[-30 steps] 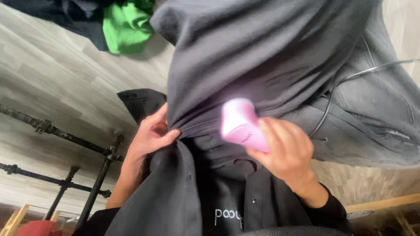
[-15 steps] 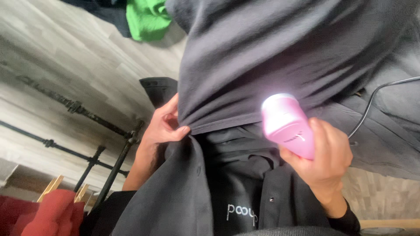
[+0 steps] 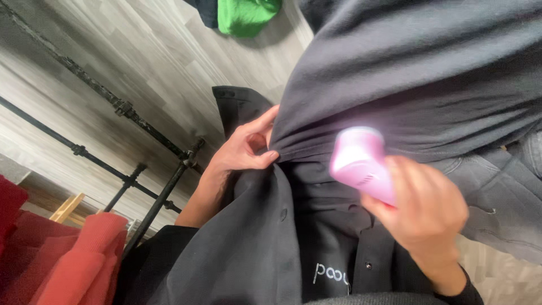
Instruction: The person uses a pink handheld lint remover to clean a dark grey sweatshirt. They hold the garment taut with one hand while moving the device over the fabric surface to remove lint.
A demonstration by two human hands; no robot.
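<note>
A dark grey garment [image 3: 406, 73] fills most of your view, draped over jeans [image 3: 497, 192] at the right. Below it lies a black jacket [image 3: 248, 248]. A black metal rail [image 3: 135, 164] crosses the wood-look floor [image 3: 135, 56]; red cloth [image 3: 62, 254] sits lower left, green cloth [image 3: 245, 14] at the top. Your left hand [image 3: 240, 149] pinches the grey hem shut between thumb and fingers. Your right hand [image 3: 423, 212] is closed around a pink fabric shaver [image 3: 361, 161], pressed against the hem.

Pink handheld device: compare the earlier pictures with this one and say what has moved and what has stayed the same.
The right hand has carried the pink device to the right along the dark grey garment, keeping hold of it. The left hand still pinches the garment's hem. The green cloth still lies on the floor.
</note>
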